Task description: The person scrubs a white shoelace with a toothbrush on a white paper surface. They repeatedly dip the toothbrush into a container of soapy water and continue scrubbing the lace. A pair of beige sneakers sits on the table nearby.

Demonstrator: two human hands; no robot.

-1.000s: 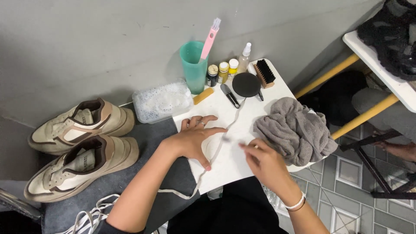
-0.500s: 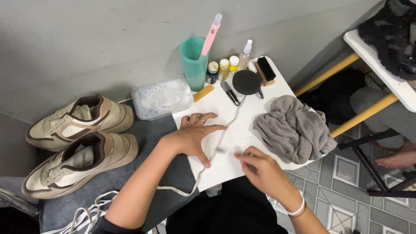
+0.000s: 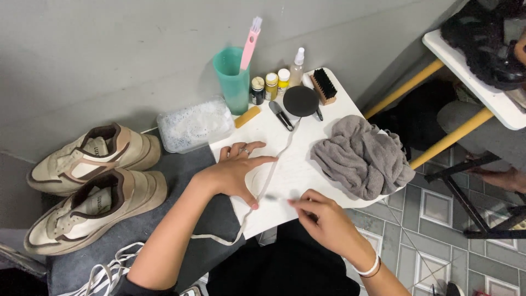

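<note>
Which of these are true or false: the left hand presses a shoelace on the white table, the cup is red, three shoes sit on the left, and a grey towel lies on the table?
1. The left hand presses a white shoelace on the white table. True.
2. The cup is red. False: it is teal and holds a pink brush.
3. Three shoes sit on the left. False: two beige sneakers.
4. A grey towel lies on the table. True.
5. The right hand is empty. False: it holds a small brush-like tool.
</note>
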